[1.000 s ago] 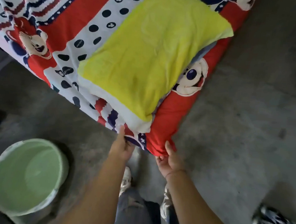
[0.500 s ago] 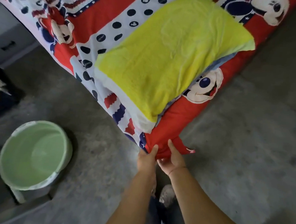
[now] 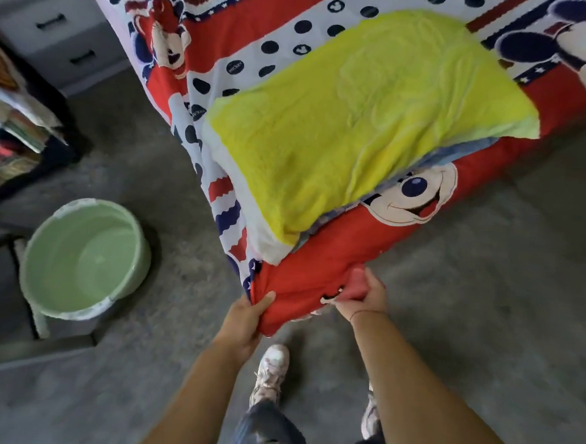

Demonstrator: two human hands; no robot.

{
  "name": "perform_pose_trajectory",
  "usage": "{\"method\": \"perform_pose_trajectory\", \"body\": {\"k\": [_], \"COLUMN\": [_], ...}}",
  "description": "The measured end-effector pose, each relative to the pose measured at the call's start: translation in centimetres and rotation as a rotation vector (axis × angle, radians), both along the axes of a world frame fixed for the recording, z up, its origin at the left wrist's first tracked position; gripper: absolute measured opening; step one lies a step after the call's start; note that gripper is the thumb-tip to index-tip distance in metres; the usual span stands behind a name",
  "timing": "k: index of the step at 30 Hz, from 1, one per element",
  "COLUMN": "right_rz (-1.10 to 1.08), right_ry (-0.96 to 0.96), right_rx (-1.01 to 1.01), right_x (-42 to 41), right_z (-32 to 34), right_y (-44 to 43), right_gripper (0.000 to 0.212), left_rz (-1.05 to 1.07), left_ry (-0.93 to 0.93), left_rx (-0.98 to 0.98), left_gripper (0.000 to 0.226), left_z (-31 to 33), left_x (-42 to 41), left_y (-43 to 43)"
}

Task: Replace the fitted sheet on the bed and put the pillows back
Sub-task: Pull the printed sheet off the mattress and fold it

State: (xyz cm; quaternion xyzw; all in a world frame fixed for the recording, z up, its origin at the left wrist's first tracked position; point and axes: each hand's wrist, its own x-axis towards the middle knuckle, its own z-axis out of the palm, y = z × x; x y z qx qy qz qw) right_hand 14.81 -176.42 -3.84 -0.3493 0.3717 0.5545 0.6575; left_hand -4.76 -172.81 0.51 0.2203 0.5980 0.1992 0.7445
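Observation:
A cartoon-print sheet (image 3: 319, 268) in red, white and blue covers the mattress, whose near corner points at me. A yellow pillow (image 3: 352, 119) with a white end lies on that corner, with a strip of blue fabric showing under its right edge. My left hand (image 3: 248, 317) grips the red sheet at the corner tip. My right hand (image 3: 366, 295) holds a bunched fold of the same sheet just to the right, along the mattress's lower edge. Both hands are low, close to the floor.
A pale green basin (image 3: 83, 257) sits on a stand at the left. Grey drawers (image 3: 59, 36) and a dark rack with cloths (image 3: 12, 125) stand further left. Grey concrete floor surrounds the bed. My shoes (image 3: 272, 368) are just behind the corner.
My hands have spread apart along the corner, the right one shifting right and gathering a fold of red sheet. The view has shifted so the bed corner sits further right.

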Motion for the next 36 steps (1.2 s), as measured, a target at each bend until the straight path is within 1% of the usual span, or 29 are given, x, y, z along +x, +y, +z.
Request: {"method": "perform_pose_trajectory", "body": {"k": [1, 4, 8, 10, 12, 13, 14, 16, 17, 18, 19, 20, 21, 22, 23, 24, 26, 27, 28, 30, 32, 34, 36], "right_rz": [0.027, 0.132, 0.368, 0.475, 0.552, 0.578, 0.602, 0.652, 0.673, 0.692, 0.705, 0.717, 0.733, 0.754, 0.778, 0.802, 0.820, 0.791, 0.736, 0.607, 0.525, 0.514, 0.474], "right_ry": [0.000, 0.009, -0.132, -0.189, -0.254, -0.295, -0.340, -0.412, -0.427, -0.440, -0.463, -0.501, -0.531, -0.550, -0.536, -0.485, -0.298, -0.201, -0.150, -0.143, -0.125, -0.062, -0.021], "right_rx": [0.015, 0.041, 0.086, 0.115, 0.118, 0.113, 0.104, 0.092, 0.092, 0.094, 0.101, 0.085, 0.069, 0.072, 0.091, 0.122, 0.153, 0.150, 0.124, 0.070, 0.033, 0.036, 0.031], "right_x": [0.9, 3.1, 5.0, 5.4, 5.9, 6.1, 6.4, 6.8, 6.9, 6.8, 6.8, 6.9, 7.1, 7.4, 7.6, 7.7, 7.6, 7.5, 7.4, 8.0, 9.3, 9.9, 10.3], "right_z": [0.2, 0.5, 0.5, 0.5, 0.3, 0.1, -0.2, -0.6, -0.6, -0.6, -0.5, -0.6, -0.3, 0.1, 0.4, 0.9, 1.8, 2.3, 2.3, 2.1, 1.3, 0.6, 0.3], "right_y": [-0.1, -0.7, -2.4, -3.2, -3.7, -3.8, -3.9, -4.4, -4.7, -5.0, -5.2, -5.1, -5.0, -4.7, -4.3, -3.9, -3.0, -2.6, -2.1, -1.0, -0.4, 0.0, 0.1], "right_gripper": [0.049, 0.047, 0.035, 0.032, 0.030, 0.031, 0.034, 0.042, 0.043, 0.038, 0.031, 0.026, 0.024, 0.025, 0.025, 0.024, 0.021, 0.023, 0.026, 0.037, 0.048, 0.051, 0.050], "left_rz": [0.011, 0.104, 0.192, 0.289, 0.399, 0.442, 0.464, 0.494, 0.512, 0.535, 0.556, 0.585, 0.612, 0.629, 0.649, 0.665, 0.678, 0.674, 0.667, 0.671, 0.672, 0.686, 0.713], "left_ry": [0.013, 0.025, 0.064, 0.102, 0.121, 0.103, 0.043, -0.129, -0.234, -0.331, -0.383, -0.379, -0.329, -0.251, -0.182, -0.156, -0.135, -0.124, -0.118, -0.127, -0.146, -0.170, -0.160], "left_rx": [0.016, 0.047, 0.035, 0.019, -0.045, -0.109, -0.183, -0.325, -0.372, -0.392, -0.404, -0.398, -0.386, -0.361, -0.330, -0.288, -0.218, -0.191, -0.174, -0.166, -0.154, -0.133, -0.128], "left_gripper": [0.027, 0.029, 0.034, 0.036, 0.043, 0.047, 0.048, 0.042, 0.042, 0.046, 0.052, 0.058, 0.057, 0.048, 0.037, 0.026, 0.014, 0.013, 0.013, 0.009, 0.008, 0.011, 0.013], "left_z": [0.1, -0.2, -1.0, -1.9, -2.8, -2.9, -2.8, -2.3, -2.1, -1.8, -1.3, -1.3, -1.3, -1.5, -1.9, -2.1, -2.1, -2.0, -2.1, -2.0, -2.1, -2.2, -2.5], "left_x": [0.3, 1.0, 1.2, 1.6, 2.5, 3.4, 4.7, 8.9, 11.5, 14.0, 16.3, 17.8, 18.9, 19.4, 19.3, 18.9, 17.6, 17.0, 16.4, 15.5, 14.9, 14.7, 14.5], "left_y": [-0.3, -1.2, -2.5, -3.2, -4.2, -5.0, -5.9, -7.2, -7.7, -8.1, -8.3, -8.3, -8.3, -8.1, -7.9, -7.7, -7.4, -7.4, -7.4, -7.7, -7.6, -7.3, -7.1]}}
